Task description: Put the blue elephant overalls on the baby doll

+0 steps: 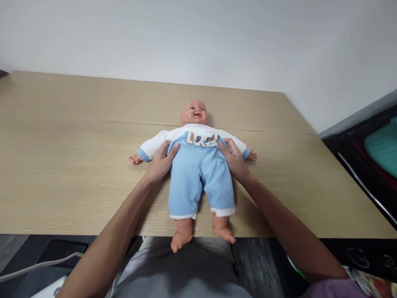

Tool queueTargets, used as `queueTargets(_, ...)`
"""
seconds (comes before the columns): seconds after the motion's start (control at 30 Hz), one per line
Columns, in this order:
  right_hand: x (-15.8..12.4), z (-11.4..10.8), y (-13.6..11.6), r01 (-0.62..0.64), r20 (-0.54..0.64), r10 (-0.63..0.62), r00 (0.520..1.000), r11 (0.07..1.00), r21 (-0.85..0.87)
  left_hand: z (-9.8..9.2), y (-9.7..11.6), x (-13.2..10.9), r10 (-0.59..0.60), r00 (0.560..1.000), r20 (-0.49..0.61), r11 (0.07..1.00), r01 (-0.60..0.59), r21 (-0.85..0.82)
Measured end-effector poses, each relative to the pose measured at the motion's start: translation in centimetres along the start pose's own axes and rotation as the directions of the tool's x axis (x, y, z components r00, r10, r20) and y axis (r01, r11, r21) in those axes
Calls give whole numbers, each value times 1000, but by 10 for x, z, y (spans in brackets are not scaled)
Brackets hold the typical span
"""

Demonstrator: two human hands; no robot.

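Thumbs above and fingers tucked behind, the right hand [164, 159] and the left hand [235, 160] each pinch closed on an upper side edge of the pale-blue fleecy trousers with white hems [186, 178], one at either flank of the bald, pink, plastic-looking baby doll [194, 114]; the fingertips behind the cloth are hidden, so how firmly they press cannot be told; the doll lies on its back on the light wood-grain table [77, 174], head away from the person, toes reaching just past the front edge; its arms spread outward in the white long-sleeved top with blue cuffs [156, 142]; the trousers cover both the doll's legs down to the bare feet, and their upper edge sits across its chest, where a white cartoon patch with two dark eyes [203, 139] shows between the hands; whether that patch belongs to the trousers or the top is unclear; judging by how the clothing lies, both sleeves are on and both legs are through, so dressing looks nearly complete; what seems left is the upper edge, lifted at both sides and not yet settled flat; beyond the doll's head rises a plain white wall [186, 41]
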State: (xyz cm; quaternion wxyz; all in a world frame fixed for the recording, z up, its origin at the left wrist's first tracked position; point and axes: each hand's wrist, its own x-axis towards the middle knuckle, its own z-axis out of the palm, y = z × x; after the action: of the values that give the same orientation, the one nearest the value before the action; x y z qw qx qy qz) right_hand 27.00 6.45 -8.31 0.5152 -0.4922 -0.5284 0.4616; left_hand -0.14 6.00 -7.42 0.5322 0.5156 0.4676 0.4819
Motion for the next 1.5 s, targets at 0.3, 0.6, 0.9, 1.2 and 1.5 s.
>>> queueTargets(0.3,-2,-21,-12,48,142,-25,990,986,-158,-24,5,0,7,985,174,989,-32,143)
queueTargets(0.6,-4,-25,-7,109,105,-93,990,982,-156,-51,11,-1,48,934,353,895,-197,400)
queueTargets(0.9,10,9,10,-132,51,128,991,987,88,-28,-6,19,115,982,146,937,-157,312)
queueTargets(1.2,-42,-57,3,162,314,-42,948,916,-367,-85,9,-11,39,892,451,818,-288,498)
queueTargets(1.5,-78,-3,2,-157,-41,163,986,979,127,-22,2,-39,-79,982,169,976,111,-189)
